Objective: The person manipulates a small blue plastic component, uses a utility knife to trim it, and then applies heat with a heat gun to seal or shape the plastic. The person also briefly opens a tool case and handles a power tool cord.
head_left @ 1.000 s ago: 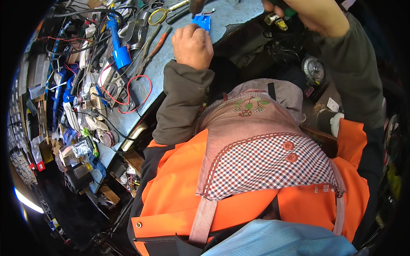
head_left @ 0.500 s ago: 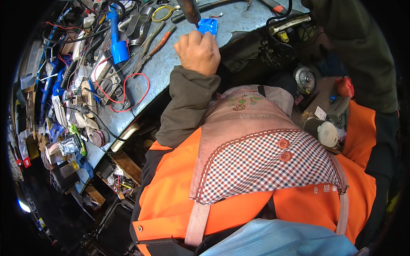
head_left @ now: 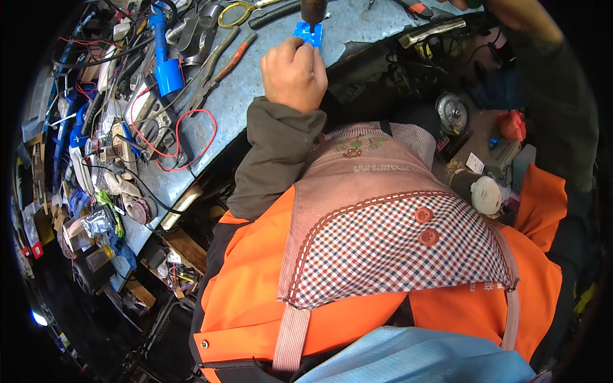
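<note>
My left hand [head_left: 295, 75] is closed in a fist at the bench edge, its fingertips pinching a small shiny blue-wrapped piece [head_left: 308, 33]. From above, a dark brown cylindrical tool end [head_left: 314, 10] with a thin tip comes down onto or close over the blue piece; the tool's upper part lies outside the picture. At the top right, my right hand [head_left: 520, 16] is cut off by the picture's edge. Its fingers look curled by something dark green that I cannot make out. Pliers with red-orange grips [head_left: 220, 70] lie on the bench left of my left hand.
The blue-grey workbench [head_left: 223, 121] carries a blue tool with a cup-like end [head_left: 168, 76], a looped red wire [head_left: 214, 131], a yellow-rimmed ring [head_left: 236, 14] and heaped parts on the left. Below right are a round metal part [head_left: 453, 113] and a white-topped container [head_left: 486, 195].
My right hand has come partly into view at the top right; before, only its sleeve showed. The brown tool end appears higher and slightly right. My left hand keeps its pinch on the blue-wrapped piece.
</note>
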`<state>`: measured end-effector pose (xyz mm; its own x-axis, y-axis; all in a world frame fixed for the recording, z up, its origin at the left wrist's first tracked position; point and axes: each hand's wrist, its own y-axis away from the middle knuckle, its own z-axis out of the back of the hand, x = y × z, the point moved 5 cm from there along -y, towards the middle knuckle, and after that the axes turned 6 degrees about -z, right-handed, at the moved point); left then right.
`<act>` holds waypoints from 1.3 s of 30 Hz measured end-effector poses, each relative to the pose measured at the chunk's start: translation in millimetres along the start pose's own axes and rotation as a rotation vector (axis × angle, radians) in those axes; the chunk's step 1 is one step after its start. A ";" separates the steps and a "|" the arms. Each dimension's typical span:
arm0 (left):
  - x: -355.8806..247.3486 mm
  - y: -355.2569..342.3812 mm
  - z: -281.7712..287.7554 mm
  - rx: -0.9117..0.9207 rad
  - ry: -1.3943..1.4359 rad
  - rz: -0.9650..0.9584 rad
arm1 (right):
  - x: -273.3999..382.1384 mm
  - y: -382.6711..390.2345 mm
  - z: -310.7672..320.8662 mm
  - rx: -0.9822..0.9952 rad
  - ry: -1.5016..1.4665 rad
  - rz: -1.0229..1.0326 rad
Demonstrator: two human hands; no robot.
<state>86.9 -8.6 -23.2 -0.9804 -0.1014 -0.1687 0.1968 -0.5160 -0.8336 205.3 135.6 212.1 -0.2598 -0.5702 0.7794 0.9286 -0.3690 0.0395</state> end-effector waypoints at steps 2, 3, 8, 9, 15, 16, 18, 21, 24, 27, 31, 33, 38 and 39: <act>2.5 0.5 -1.0 -0.014 0.015 -0.007 | -14.6 6.6 0.7 -0.018 -0.058 -0.079; 1.8 -1.6 -2.4 0.004 0.006 -0.015 | -20.2 11.3 2.4 -0.053 -0.083 -0.087; 1.8 -3.5 -7.4 0.071 -0.002 -0.018 | -48.1 28.5 5.8 -0.090 -0.294 -0.134; 3.2 -3.5 -8.1 0.068 0.019 -0.027 | -47.8 35.8 2.5 -0.162 -0.236 -0.045; 11.8 -3.6 -7.6 0.107 0.059 0.006 | -66.8 47.9 2.7 -0.146 -0.335 -0.129; 11.4 -2.7 -7.6 0.112 0.057 0.021 | -69.4 50.6 2.0 -0.153 -0.345 -0.137; 11.3 -1.9 -8.6 0.121 0.055 0.049 | -76.1 54.2 0.2 -0.146 -0.376 -0.106; 13.8 -2.6 -9.6 0.158 0.047 0.028 | -81.1 60.1 -2.5 -0.197 -0.375 -0.160; 9.8 -5.6 -6.6 0.180 0.072 0.018 | -91.3 64.5 -5.2 -0.235 -0.424 -0.125; 14.3 -3.0 -5.3 0.217 0.112 0.104 | -91.9 69.3 -10.3 -0.259 -0.439 -0.135; 39.6 0.0 -5.0 0.310 0.322 0.137 | -96.5 75.9 -17.6 -0.192 -0.464 -0.193; 55.4 1.0 -10.4 0.344 0.450 0.186 | -99.1 82.7 -20.8 -0.192 -0.474 -0.191; 47.4 -6.7 -5.0 0.488 0.413 0.265 | -106.5 90.0 -28.2 -0.214 -0.563 -0.197; 48.3 -7.1 -5.3 0.497 0.415 0.262 | -106.6 90.9 -28.1 -0.229 -0.595 -0.159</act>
<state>38.2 -5.3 -28.2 -0.7991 0.0066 -0.6012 0.3052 -0.8570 -0.4151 309.9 142.2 115.0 -0.1374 -0.0172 0.9904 0.7938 -0.5999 0.0998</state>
